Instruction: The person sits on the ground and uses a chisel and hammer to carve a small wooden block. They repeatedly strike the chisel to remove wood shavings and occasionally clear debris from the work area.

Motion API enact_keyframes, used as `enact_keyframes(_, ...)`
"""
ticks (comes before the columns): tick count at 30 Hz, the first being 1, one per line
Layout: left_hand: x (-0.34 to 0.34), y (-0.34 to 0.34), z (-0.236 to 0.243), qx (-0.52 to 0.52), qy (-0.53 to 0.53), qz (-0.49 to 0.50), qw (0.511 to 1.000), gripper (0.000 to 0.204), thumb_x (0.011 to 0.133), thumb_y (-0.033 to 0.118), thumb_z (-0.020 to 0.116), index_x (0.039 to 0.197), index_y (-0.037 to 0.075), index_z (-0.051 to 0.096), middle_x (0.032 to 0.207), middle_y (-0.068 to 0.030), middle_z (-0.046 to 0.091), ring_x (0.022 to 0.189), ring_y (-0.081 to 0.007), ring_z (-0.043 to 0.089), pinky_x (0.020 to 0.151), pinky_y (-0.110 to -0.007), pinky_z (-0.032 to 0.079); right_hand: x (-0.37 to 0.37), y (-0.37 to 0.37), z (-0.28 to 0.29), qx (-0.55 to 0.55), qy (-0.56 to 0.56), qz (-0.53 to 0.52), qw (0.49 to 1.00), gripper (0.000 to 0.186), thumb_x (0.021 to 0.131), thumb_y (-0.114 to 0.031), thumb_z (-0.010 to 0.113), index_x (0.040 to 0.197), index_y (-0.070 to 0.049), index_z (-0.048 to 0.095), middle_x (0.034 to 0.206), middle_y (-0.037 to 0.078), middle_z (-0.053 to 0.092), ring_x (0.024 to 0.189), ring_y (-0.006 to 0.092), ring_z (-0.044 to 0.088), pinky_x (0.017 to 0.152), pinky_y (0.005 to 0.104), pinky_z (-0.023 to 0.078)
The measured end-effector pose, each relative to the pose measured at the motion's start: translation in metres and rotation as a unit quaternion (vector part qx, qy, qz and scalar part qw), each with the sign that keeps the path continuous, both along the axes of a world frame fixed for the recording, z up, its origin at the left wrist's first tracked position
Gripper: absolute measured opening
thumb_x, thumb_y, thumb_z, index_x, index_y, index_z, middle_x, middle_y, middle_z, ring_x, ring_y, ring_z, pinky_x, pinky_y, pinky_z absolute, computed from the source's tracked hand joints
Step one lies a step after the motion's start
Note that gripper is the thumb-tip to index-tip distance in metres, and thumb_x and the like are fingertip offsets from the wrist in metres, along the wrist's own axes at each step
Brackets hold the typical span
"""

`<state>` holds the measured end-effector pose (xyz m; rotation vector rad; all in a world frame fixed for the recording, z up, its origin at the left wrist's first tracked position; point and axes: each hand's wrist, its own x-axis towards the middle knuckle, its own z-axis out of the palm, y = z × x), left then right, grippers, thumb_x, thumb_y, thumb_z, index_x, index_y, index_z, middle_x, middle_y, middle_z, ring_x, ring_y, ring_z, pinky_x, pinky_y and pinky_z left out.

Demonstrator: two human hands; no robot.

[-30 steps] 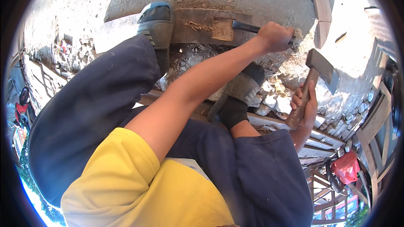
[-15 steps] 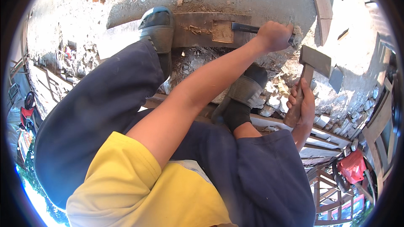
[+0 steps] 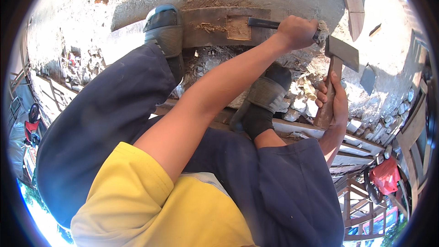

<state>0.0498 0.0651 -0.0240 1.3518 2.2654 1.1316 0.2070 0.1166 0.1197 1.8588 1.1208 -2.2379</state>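
My left hand [image 3: 297,33] is closed around the handle of a chisel [image 3: 264,23], which lies low and points left. Its blade end meets the right edge of a squarish recess [image 3: 239,28] cut into a wooden board [image 3: 206,38]. Wood chips [image 3: 210,27] lie on the board, left of the recess. My right hand [image 3: 336,98] grips the wooden handle of a hammer [image 3: 343,54]. The hammer's dark metal head is close to the butt end of the chisel, beside my left fist. Whether the two touch, I cannot tell.
My left sandalled foot [image 3: 167,36] rests on the board's left part; my right sandalled foot [image 3: 265,93] is just below the board. Stone rubble [image 3: 297,105] lies near my right foot. Another plank [image 3: 352,7] lies far right. A red bag [image 3: 385,176] is at lower right.
The hammer's head has come nearer the chisel's butt, and my right hand has shifted slightly right. The view has shifted a little; the chisel stays at the recess edge.
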Motion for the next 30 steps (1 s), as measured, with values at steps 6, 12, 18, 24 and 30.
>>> enact_keyframes(6,-0.005,-0.001,0.005,-0.054,-0.010,-0.012,0.998,0.020,0.069,0.018,0.060,0.082,0.003,0.058,0.067,-0.0160,0.064,0.062,-0.0323,0.064,0.058,-0.042,0.052,0.029,0.039,0.019,0.148,0.043,-0.101,0.983,0.034,0.091,-0.034,0.053,0.091,-0.001,0.045,0.063,0.001,0.043,0.047,0.0057,0.044,0.038,0.0185,0.040)
enact_keyframes(12,-0.003,0.003,0.003,-0.042,-0.018,-0.002,0.999,0.020,0.071,0.020,0.060,0.081,0.004,0.056,0.065,-0.0143,0.062,0.062,-0.0327,0.063,0.057,-0.042,0.050,0.013,0.014,-0.030,0.156,0.036,-0.080,0.984,0.031,0.090,-0.033,0.055,0.090,-0.003,0.045,0.061,0.001,0.046,0.047,0.0084,0.044,0.040,0.0215,0.041)
enact_keyframes(18,0.006,0.002,-0.016,-0.049,0.022,-0.023,0.998,0.017,0.071,0.018,0.058,0.079,0.003,0.055,0.063,-0.0161,0.061,0.059,-0.0334,0.062,0.054,-0.043,0.050,0.006,-0.003,0.008,0.012,-0.016,0.009,1.000,0.031,0.091,-0.034,0.053,0.096,-0.005,0.047,0.064,0.000,0.044,0.045,0.0051,0.042,0.038,0.0186,0.038)
enact_keyframes(24,0.007,0.000,-0.005,-0.054,0.002,-0.042,0.998,0.017,0.070,0.016,0.058,0.081,0.003,0.056,0.064,-0.0164,0.062,0.060,-0.0335,0.063,0.055,-0.043,0.050,0.030,0.046,0.002,0.138,0.065,-0.143,0.978,0.029,0.092,-0.031,0.053,0.091,-0.003,0.046,0.063,0.000,0.043,0.046,0.0062,0.043,0.040,0.0184,0.042)
enact_keyframes(30,0.000,0.002,0.009,-0.070,-0.027,-0.006,0.997,0.019,0.069,0.016,0.059,0.082,0.003,0.057,0.067,-0.0172,0.063,0.064,-0.0324,0.065,0.058,-0.042,0.052,-0.006,-0.004,-0.012,0.020,-0.005,0.058,0.998,0.028,0.089,-0.031,0.057,0.088,-0.005,0.049,0.060,0.001,0.045,0.045,0.0086,0.042,0.039,0.0192,0.037)
